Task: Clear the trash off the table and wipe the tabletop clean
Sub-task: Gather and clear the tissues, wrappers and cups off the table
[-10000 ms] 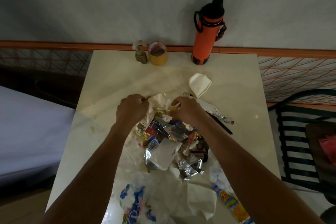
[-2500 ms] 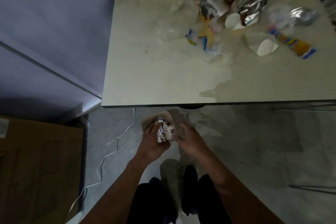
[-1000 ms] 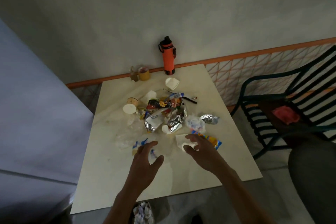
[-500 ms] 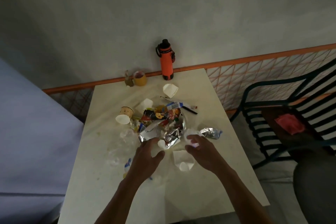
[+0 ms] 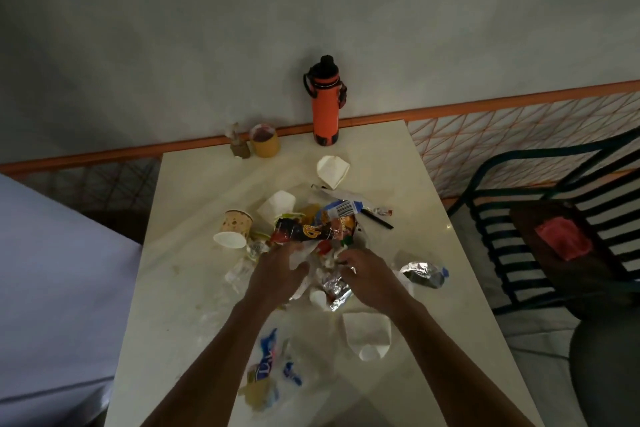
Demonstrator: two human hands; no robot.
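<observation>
Both hands were down in the trash heap [image 5: 311, 236] at mid-table. Left hand [image 5: 277, 274] lay palm-down, fingers spread and fairly straight over white paper and wrappers; it looked to be raking, not pinching. Right hand [image 5: 367, 274] had fingers curled into crumpled foil and paper; whether it actually gripped a piece could not be told. Judged: the two hands faced each other to gather the loose heap into one handful.

Just beyond the fingertips: a dark snack wrapper [image 5: 304, 230]. Left of the left fingers: a paper cup [image 5: 233, 229] on its side. Right of the right fingers: a foil packet [image 5: 422, 274], apart from the heap. Nearer the wrists: a flattened white cup [image 5: 369, 333] and blue-printed plastic [image 5: 268, 364].

The table [image 5: 180, 288] was pale, glossy, smeared with spots and crumbs; wiping not yet begun. An orange bottle [image 5: 325, 104] and tape roll [image 5: 265, 146] stood at the far edge against a grey wall. A dark slatted chair [image 5: 554, 236] stood well off to the right.
</observation>
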